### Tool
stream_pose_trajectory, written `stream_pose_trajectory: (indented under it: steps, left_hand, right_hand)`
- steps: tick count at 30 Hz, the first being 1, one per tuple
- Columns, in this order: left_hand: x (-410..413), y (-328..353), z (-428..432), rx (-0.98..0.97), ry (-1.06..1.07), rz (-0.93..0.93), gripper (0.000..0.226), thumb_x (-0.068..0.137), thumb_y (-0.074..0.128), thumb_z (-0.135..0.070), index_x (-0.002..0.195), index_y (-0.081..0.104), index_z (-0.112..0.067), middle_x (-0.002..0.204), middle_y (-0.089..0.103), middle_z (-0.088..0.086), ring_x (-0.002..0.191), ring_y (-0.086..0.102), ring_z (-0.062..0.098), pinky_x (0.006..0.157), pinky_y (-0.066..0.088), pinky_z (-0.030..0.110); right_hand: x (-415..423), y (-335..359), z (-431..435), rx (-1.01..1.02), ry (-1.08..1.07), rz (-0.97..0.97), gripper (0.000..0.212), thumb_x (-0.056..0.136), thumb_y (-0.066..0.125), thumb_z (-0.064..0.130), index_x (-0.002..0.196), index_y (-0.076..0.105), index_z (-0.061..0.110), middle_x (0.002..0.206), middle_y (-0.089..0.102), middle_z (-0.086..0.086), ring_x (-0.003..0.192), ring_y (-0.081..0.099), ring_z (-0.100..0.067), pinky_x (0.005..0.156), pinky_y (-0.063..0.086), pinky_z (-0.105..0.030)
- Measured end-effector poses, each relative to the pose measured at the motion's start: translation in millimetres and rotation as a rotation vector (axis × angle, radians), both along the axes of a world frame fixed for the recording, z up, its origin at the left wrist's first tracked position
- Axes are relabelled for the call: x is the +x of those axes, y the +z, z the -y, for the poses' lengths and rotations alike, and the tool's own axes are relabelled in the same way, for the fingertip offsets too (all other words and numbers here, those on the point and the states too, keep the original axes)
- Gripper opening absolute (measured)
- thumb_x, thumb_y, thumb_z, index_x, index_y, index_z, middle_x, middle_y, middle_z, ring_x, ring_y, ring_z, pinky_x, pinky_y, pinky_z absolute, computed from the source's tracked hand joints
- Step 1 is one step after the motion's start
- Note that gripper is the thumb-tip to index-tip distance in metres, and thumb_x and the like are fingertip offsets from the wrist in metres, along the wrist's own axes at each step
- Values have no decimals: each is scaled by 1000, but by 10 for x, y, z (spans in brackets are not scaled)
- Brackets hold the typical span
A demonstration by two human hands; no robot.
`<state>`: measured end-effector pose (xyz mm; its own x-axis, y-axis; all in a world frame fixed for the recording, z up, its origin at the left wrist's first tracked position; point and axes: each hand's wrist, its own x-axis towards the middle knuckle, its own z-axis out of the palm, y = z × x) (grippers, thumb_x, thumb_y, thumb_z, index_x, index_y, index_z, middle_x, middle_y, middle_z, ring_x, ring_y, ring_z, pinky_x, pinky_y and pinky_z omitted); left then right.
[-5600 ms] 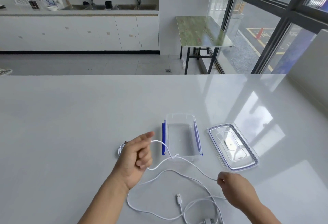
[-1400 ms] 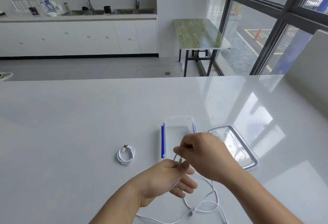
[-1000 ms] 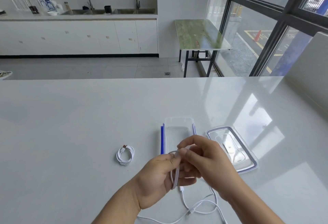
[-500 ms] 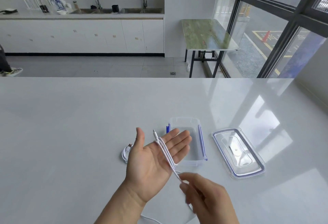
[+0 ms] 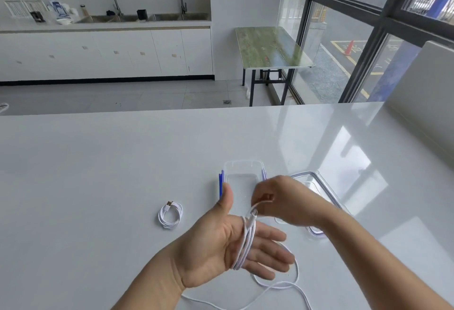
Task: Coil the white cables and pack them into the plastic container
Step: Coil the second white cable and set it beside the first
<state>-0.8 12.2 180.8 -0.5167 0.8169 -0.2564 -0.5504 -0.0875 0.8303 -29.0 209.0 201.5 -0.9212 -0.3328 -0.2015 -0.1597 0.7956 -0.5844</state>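
My left hand [image 5: 221,243] is held palm up with flat fingers, and a white cable [image 5: 246,241] is looped several times around them. My right hand [image 5: 282,201] pinches that cable just above the left palm, over the near end of the clear plastic container [image 5: 243,166] with blue clips. The loose rest of the cable [image 5: 282,285] trails on the table below my hands. A second white cable [image 5: 170,215], coiled, lies on the table to the left. The container looks empty; my hands hide its near part.
The container's clear lid [image 5: 317,182] lies right of the container, partly behind my right wrist. All of it sits on a glossy white table [image 5: 98,174]. A white partition [image 5: 427,93] stands at the table's far right edge.
My right hand has gone from below the left palm up and over it, laying another turn of cable around the left fingers. The view has shifted slightly left.
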Motion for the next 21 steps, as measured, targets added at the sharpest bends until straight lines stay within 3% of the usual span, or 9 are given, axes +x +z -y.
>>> stream_pose_trajectory:
  steps: [3,6,9,11,14,19,21]
  left_hand:
    - [9,0,-35,-167,-24,-59,118,71,20,-86,131,54,9,131,59,34,125,55,47,106,41,55]
    - [-31,-63,-36,-250,21,-89,117,65,21,-88,135,55,-2,130,66,21,123,61,32,112,40,50]
    - [-63,-82,-30,-166,169,-31,105,81,6,-82,141,52,-9,138,61,14,130,56,26,118,32,51]
    - [-69,-50,-19,40,299,97,100,88,8,-76,139,50,-1,136,62,16,129,56,27,118,29,50]
    - [-77,-19,5,271,408,223,105,84,22,-80,141,43,6,137,59,24,129,57,32,107,41,44]
    - [-32,53,-73,444,458,257,104,86,34,-78,140,43,10,142,49,34,135,47,43,115,31,50]
    - [-35,54,-95,466,464,256,103,88,34,-77,140,42,11,143,48,34,136,46,44,117,29,51]
  right_hand:
    - [17,406,161,78,34,-141,7,78,72,28,79,66,25,73,69,8,69,63,-12,64,54,-32]
    - [197,620,290,265,62,-410,3,83,63,29,82,60,29,73,67,7,70,59,-16,61,52,-32]
    - [441,613,343,361,23,-610,9,87,57,32,83,61,25,71,63,5,64,59,-20,54,50,-32]
    - [614,522,366,236,-59,-659,11,85,61,34,79,67,27,66,65,7,54,60,-22,46,50,-33]
    - [819,275,424,-75,-171,-600,9,84,71,26,89,73,33,67,66,16,52,58,-12,46,51,-30]
    - [1056,-188,537,-384,-321,-443,18,83,65,28,97,68,39,63,65,15,55,61,-5,57,54,-29]
    - [1099,-302,560,-443,-355,-433,24,82,65,26,101,62,41,64,67,16,56,61,-4,58,50,-17]
